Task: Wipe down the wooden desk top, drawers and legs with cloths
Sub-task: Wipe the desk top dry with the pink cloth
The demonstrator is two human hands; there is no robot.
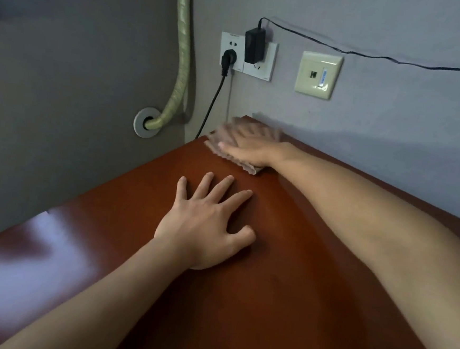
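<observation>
The glossy red-brown wooden desk top (pixel 284 275) fills the lower part of the head view. My left hand (pixel 206 222) lies flat on it near the middle, fingers spread and straight. My right hand (pixel 249 145) presses a brownish-grey cloth (pixel 247 167) onto the desk's far corner by the wall; the hand is blurred by motion, its fingers stretched out over the cloth. Most of the cloth is hidden under the hand. Drawers and legs are out of view.
On the grey wall behind the corner are a double socket (pixel 259 66) with a black adapter (pixel 254 45) and a black plug (pixel 228 60), a network outlet plate (pixel 318 75), a thin black cable (pixel 370 54), and a wrapped pipe (pixel 182 60) entering the side wall.
</observation>
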